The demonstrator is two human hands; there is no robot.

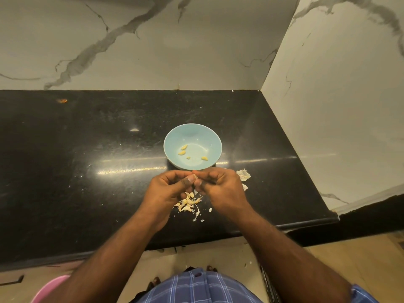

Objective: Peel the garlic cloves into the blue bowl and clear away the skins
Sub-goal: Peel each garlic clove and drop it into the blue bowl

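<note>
Shirt: a blue checked shirt point(196, 287) fills the near edge at 6 o'clock, with a pink tub point(49, 288) on the floor at about 7 o'clock.
Counter: the black polished counter point(87, 171) runs across the middle, its front edge just ahead of the person.
Unpeeled cloves: a small heap of garlic cloves point(187, 203) lies on the counter right under the hands, partly hidden by them.
Skins near: thin skin scraps point(196, 215) are scattered at the heap's near side, toward 6 o'clock.
Left hand: the left hand point(172, 189) hovers over the heap, fingers curled, its grip pinching a small clove point(195, 177) at the thumb tip.
Right hand: the right hand point(220, 189) meets it fingertip to fingertip, its grip closed on the same clove from the 3 o'clock side.
Skins right: a larger papery husk point(244, 174) sits on the counter just beyond the right hand, at 2 o'clock from it.
Blue bowl: the blue bowl point(175, 136) stands on the counter just beyond the hands at 12 o'clock, not touching them.
Peeled cloves: four yellowish peeled pieces point(182, 150) rest on the bowl's floor.
Wall: marbled grey-veined wall point(153, 51) panels rise behind the counter and along its 3 o'clock side.
</note>
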